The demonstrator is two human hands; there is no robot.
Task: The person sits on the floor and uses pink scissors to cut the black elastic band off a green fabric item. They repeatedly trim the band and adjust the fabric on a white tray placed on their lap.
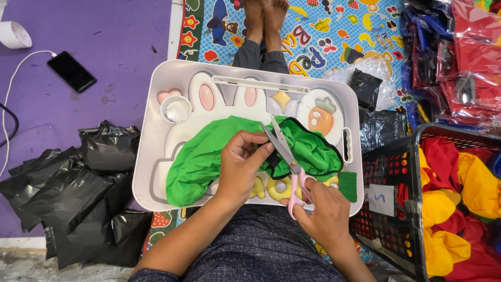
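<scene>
A green cloth piece (209, 156) with a black trim lies spread over a white lap tray (156, 104) on my legs. My left hand (241, 164) pinches the cloth near its black edge at the middle of the tray. My right hand (323, 211) holds pink-handled scissors (286, 156); their blades are parted and point up and left, right beside my left fingers, at the black trim.
Black plastic bags (78, 193) are piled on the purple mat at left, with a phone (71, 71) and a white cable. A black crate (454, 203) of red and yellow cloth stands at right, packed red and blue items behind it. My feet rest on a colourful play mat (323, 31).
</scene>
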